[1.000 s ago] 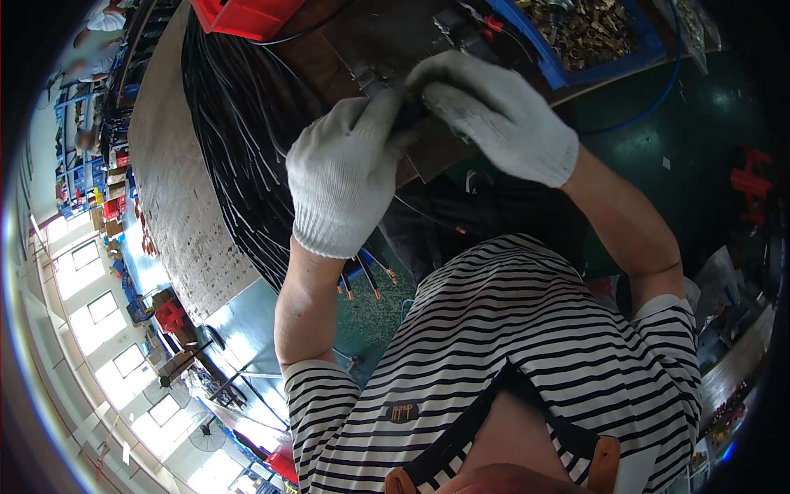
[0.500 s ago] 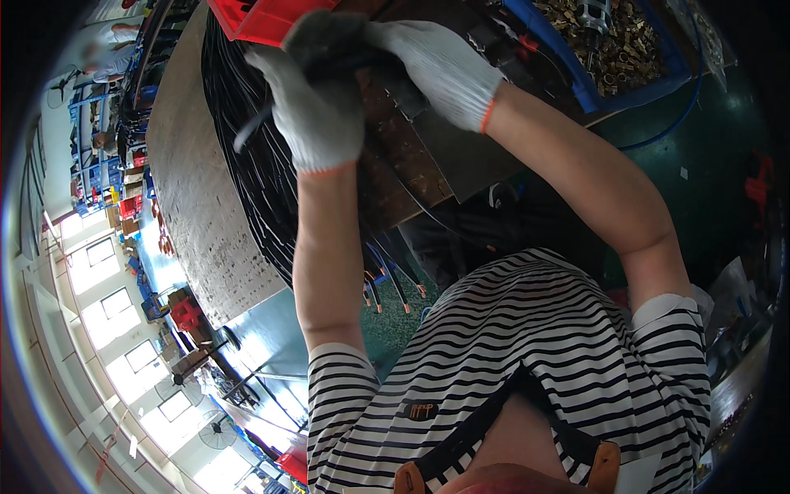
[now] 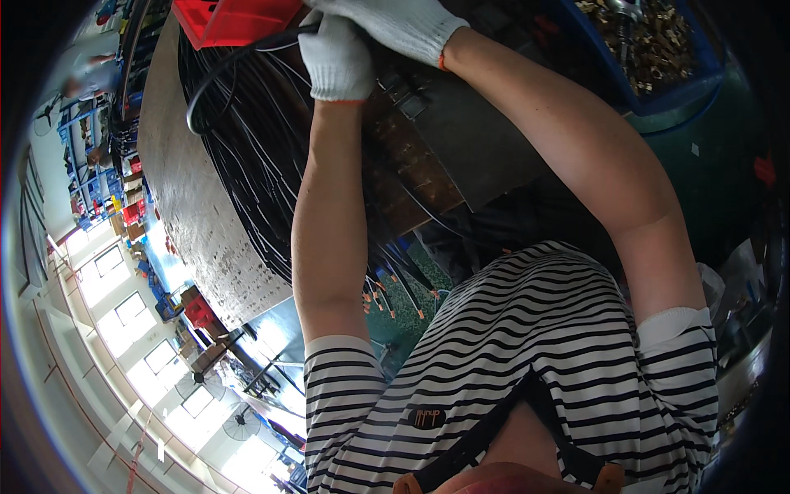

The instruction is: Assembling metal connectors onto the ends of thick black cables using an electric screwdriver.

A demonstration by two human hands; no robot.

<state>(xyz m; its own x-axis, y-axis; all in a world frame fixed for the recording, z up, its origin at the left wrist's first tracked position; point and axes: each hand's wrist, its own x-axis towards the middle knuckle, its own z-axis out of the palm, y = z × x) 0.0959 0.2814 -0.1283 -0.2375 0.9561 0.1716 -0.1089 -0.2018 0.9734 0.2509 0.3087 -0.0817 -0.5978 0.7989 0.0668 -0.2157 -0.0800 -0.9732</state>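
Note:
Near the top edge, my left hand (image 3: 339,62), in a white knitted glove, is closed around a black cable (image 3: 229,67). The cable bends out to the left of the hand in a loop. My right hand (image 3: 405,26), gloved the same way, reaches in just above and right of the left one; its fingertips run past the top of the picture or behind the left hand, so what they grip is hidden. Beneath and left of the hands lies a thick bundle of black cables (image 3: 247,177), with bare copper-coloured ends (image 3: 392,314) hanging over the near edge.
A red plastic bin (image 3: 234,23) stands at the top, left of my hands. On the right is a blue bin (image 3: 668,100) of small brass fittings (image 3: 654,62). The worn wooden tabletop (image 3: 185,222) extends left. Shelves and fans stand farther off.
Both hands have moved up toward the top edge. The cable in the left hand now sweeps out in a wide loop to the left. The view has shifted slightly.

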